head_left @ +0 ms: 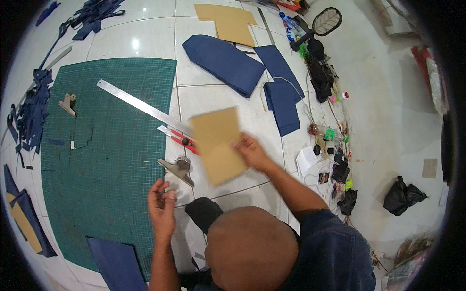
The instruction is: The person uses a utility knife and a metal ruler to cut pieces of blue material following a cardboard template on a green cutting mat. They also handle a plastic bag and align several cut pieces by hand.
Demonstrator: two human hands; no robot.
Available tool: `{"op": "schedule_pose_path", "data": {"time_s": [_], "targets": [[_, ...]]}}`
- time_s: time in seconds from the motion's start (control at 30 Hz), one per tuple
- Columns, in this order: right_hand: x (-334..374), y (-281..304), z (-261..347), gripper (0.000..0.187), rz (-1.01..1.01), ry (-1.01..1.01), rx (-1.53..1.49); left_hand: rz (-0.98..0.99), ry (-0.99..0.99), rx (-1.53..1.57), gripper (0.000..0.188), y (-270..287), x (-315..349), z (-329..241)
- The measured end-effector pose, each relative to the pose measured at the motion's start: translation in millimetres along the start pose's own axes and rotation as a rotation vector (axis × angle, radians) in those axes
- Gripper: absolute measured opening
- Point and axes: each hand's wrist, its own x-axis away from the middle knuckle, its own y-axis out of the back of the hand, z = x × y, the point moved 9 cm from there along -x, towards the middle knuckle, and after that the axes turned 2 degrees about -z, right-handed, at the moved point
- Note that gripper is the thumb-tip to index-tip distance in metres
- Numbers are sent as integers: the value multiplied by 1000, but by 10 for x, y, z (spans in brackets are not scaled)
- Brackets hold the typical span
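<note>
My right hand [253, 152] grips the right edge of a tan cardboard piece [216, 153], a rectangle slightly blurred by motion and held above the tiled floor. My left hand [162, 202] is off the right edge of the green cutting mat [107, 189], its fingers loosely curled and apart with nothing seen in them. Just beyond it lies a metal bulldog clip [178, 169]. A red utility knife [178, 138] rests across the mat's edge. Above the knife a steel ruler [141, 109] slants from the mat, its lower end hidden behind the cardboard.
Folded navy fabric [223, 65] and a cut navy piece [282, 109] lie on the tiles ahead, near a tan cardboard template [228, 23]. Another clip [68, 105] sits on the mat. Navy scraps [34, 116] pile up at left. Clutter with a bug-zapper racket [326, 22] lines the right wall.
</note>
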Motion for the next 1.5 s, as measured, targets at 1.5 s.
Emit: {"op": "schedule_pose_path", "data": {"time_s": [1.5], "targets": [[-192, 3762, -833, 40, -1030, -182, 182, -122, -46, -335, 18, 656, -159, 84]]}}
